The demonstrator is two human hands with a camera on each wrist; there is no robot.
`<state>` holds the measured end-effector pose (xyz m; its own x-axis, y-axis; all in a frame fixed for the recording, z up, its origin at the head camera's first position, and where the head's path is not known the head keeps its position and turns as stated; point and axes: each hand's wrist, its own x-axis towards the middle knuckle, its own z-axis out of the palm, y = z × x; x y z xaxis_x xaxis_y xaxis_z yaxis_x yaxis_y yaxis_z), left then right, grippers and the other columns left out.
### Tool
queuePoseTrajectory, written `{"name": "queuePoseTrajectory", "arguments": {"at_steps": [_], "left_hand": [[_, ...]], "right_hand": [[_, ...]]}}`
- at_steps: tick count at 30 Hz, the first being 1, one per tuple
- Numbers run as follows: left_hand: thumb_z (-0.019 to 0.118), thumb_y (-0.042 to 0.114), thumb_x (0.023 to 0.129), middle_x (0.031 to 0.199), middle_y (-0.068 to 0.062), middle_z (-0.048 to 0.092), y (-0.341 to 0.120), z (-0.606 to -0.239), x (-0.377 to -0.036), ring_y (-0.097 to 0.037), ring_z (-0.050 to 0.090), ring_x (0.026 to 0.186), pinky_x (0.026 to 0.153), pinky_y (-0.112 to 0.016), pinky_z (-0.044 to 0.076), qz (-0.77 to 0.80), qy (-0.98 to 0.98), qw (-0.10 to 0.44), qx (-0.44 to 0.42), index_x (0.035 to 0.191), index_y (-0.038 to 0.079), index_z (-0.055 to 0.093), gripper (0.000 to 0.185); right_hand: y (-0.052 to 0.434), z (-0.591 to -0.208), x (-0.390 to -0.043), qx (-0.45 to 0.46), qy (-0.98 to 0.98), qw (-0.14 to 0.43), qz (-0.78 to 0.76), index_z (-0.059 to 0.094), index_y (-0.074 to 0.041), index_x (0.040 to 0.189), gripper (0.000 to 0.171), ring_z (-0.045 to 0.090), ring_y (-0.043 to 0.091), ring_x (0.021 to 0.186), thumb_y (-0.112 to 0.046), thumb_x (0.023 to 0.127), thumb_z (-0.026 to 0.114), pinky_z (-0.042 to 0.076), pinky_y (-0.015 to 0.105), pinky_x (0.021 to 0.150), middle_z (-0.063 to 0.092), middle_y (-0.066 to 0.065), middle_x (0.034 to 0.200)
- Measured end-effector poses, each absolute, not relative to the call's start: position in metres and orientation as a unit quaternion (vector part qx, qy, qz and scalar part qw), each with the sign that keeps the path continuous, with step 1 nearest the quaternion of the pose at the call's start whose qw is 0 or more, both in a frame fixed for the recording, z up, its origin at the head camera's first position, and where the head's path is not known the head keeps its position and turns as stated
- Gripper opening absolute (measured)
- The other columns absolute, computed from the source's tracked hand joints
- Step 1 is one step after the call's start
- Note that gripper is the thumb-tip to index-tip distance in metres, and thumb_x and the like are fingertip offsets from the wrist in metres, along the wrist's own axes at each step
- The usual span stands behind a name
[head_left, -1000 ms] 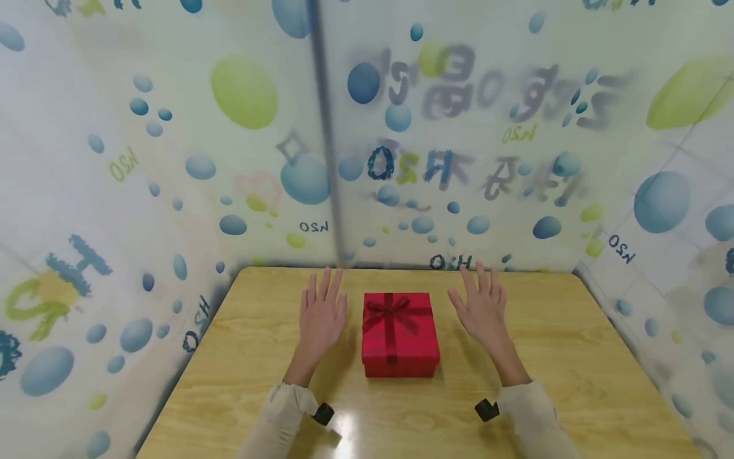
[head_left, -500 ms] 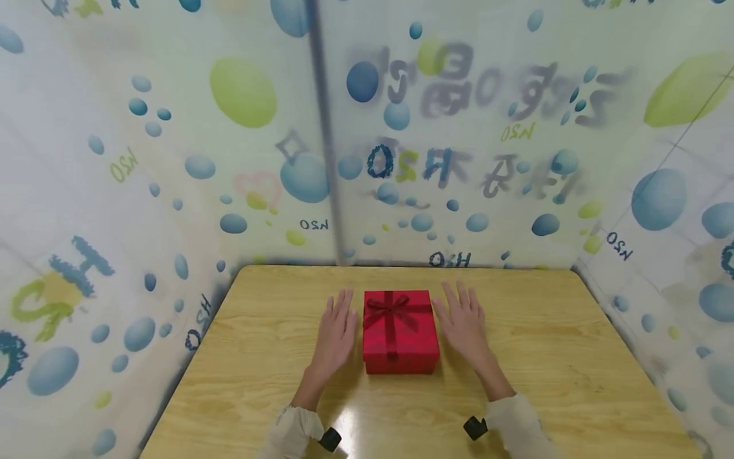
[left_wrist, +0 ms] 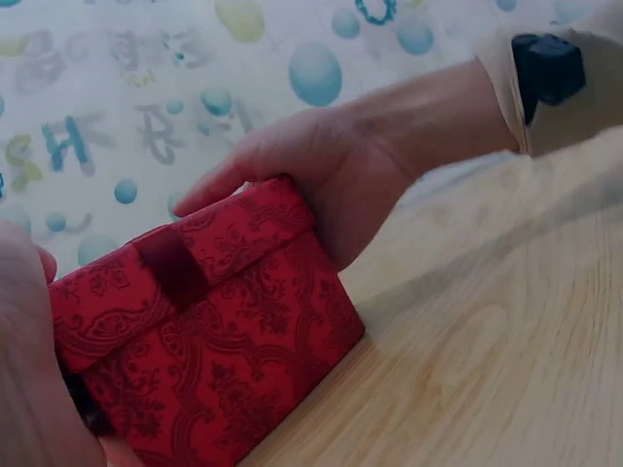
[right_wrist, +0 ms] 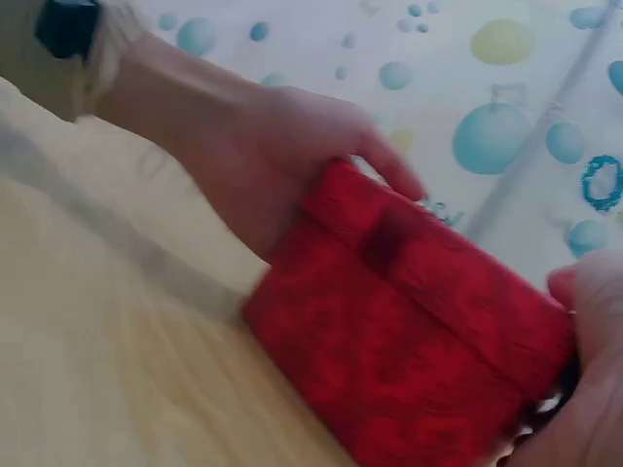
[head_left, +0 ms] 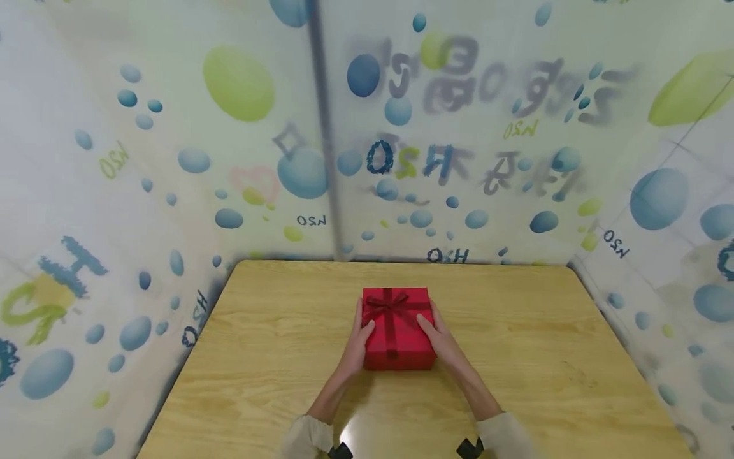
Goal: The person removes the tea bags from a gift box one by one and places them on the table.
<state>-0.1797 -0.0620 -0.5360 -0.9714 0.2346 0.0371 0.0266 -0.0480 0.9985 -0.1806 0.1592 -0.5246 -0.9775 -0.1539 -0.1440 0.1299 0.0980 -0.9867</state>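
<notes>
Beige sleeves, blk wrist cams, bare hands.

red gift box, ribboned, lid closed, mid-table

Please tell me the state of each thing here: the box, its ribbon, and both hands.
Red gift box: lid on, resting on the table.
Ribbon bow: tied.
Left hand: holds the box's left side, thumb on lid.
Right hand: holds the box's right side, thumb on lid.
</notes>
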Motion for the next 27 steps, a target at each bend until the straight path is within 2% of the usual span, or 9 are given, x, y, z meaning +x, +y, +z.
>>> {"name": "queuePoseTrajectory", "arguments": {"at_steps": [3,12,19,27], "left_hand": [[0.033,0.024,0.113,0.176,-0.011,-0.003,-0.059,-0.536,-0.178,-0.035,-0.006,0.160,0.126,-0.061,-0.002,0.734,0.671,0.070,0.072,0.169,0.014,-0.005,0.068],[0.033,0.029,0.113,0.176,-0.005,0.003,-0.052,-0.523,-0.180,-0.031,0.000,0.160,0.127,-0.062,0.004,0.750,0.654,0.076,0.056,0.170,0.020,0.000,0.067],[0.034,0.033,0.112,0.176,-0.005,0.003,-0.049,-0.506,-0.185,-0.033,0.001,0.160,0.126,-0.063,0.003,0.747,0.657,0.075,0.062,0.170,0.020,0.001,0.068],[0.033,0.030,0.112,0.176,-0.007,0.002,-0.048,-0.515,-0.189,-0.033,-0.001,0.161,0.127,-0.061,0.001,0.744,0.659,0.092,0.056,0.170,0.016,0.000,0.068]], "right_hand": [[0.150,-0.530,-0.176,0.015,0.670,0.103,-0.735,0.002,-0.020,0.170,0.081,0.006,0.033,0.160,-0.042,0.109,0.051,0.010,0.059,0.127,0.006,0.007,0.175],[0.148,-0.514,-0.170,0.041,0.680,0.070,-0.729,0.003,-0.022,0.170,0.084,0.009,0.033,0.159,-0.038,0.107,0.055,0.016,0.059,0.126,0.007,0.006,0.175],[0.150,-0.494,-0.172,0.033,0.698,0.049,-0.713,0.004,-0.023,0.170,0.087,0.013,0.032,0.157,-0.039,0.105,0.059,0.024,0.059,0.124,0.011,0.006,0.174],[0.151,-0.503,-0.173,0.047,0.696,0.062,-0.714,0.002,-0.020,0.170,0.088,0.015,0.031,0.156,-0.033,0.105,0.060,0.020,0.058,0.126,0.014,0.007,0.173]]}}
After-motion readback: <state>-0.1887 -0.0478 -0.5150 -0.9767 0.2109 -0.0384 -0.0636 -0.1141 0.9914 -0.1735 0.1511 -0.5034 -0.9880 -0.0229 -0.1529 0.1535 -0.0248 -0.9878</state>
